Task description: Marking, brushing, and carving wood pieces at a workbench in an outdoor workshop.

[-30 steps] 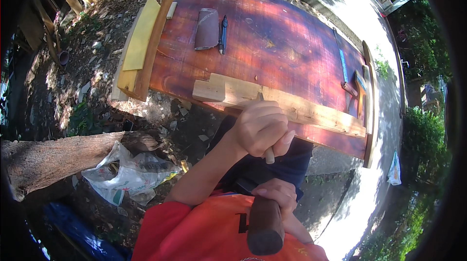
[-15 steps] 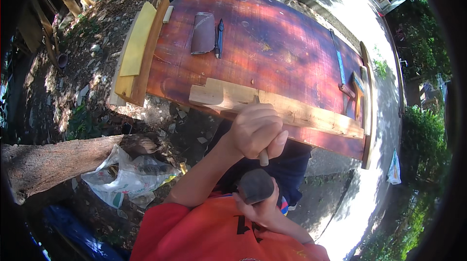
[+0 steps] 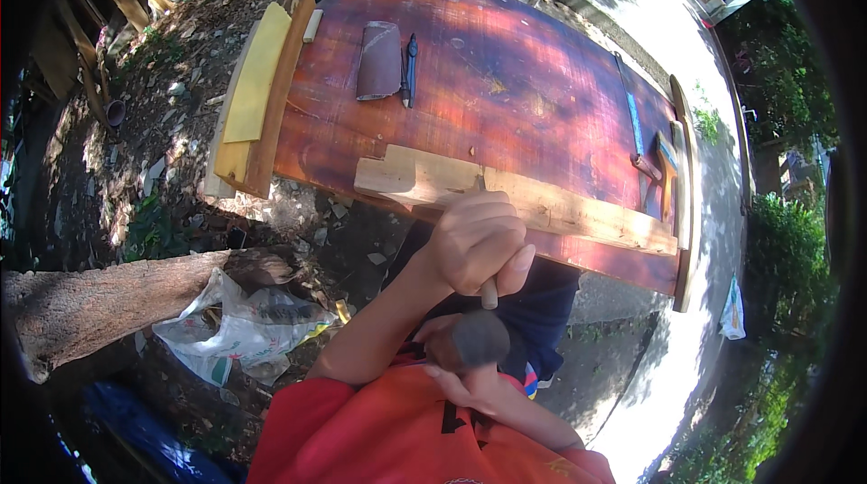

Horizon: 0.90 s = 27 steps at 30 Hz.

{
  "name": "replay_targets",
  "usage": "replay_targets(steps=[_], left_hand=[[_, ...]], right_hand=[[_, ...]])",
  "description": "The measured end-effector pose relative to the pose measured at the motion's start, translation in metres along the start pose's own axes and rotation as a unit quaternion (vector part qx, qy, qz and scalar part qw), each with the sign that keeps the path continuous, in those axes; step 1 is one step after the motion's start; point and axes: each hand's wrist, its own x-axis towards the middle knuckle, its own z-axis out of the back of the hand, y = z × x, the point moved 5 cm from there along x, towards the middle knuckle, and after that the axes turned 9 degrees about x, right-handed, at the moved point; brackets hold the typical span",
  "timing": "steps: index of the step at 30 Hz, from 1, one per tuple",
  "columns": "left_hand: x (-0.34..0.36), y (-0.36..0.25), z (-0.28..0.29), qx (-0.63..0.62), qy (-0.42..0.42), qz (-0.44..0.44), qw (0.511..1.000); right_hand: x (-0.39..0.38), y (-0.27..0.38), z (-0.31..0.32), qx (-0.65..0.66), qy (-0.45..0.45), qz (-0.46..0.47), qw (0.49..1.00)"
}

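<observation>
My left hand (image 3: 479, 245) is closed in a fist around a chisel, whose wooden handle end (image 3: 489, 294) sticks out below the fist. The chisel's tip meets the top of a pale wooden board (image 3: 578, 210), which lies along the near edge of the table and has a stepped notch at its left end. Lower down, close to my body, my right hand (image 3: 456, 380) grips a mallet with a dark, rounded head (image 3: 480, 339). The head is smeared by motion and sits just below the chisel handle, apart from it. The mallet's handle is hidden.
The reddish-brown table (image 3: 506, 69) bears curled sandpaper (image 3: 378, 60), a dark pen-like tool (image 3: 410, 71), a blue handsaw (image 3: 630, 114) and a wooden-handled tool (image 3: 667, 177). A yellow sheet (image 3: 256, 78) rests at its left end. Left of me lie a log (image 3: 117, 303) and a white plastic bag (image 3: 239, 330).
My right hand has shifted left and the mallet head has turned, now blurred near the chisel handle. My left hand and the chisel have stayed on the board.
</observation>
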Motion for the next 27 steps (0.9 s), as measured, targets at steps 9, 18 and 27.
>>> replay_targets(steps=[9,18,27], left_hand=[[0.002,0.002,0.001,-0.009,-0.002,0.011,1.0],[0.001,0.004,-0.001,-0.002,0.003,0.013,1.0],[0.003,0.004,-0.002,-0.01,0.019,-0.002,1.0]], right_hand=[[-0.009,-0.01,0.0,0.047,-0.073,-0.126,0.988],[0.002,-0.005,0.005,-0.088,0.035,-0.034,0.995],[0.012,-0.001,0.005,0.013,0.052,0.083,0.995]])
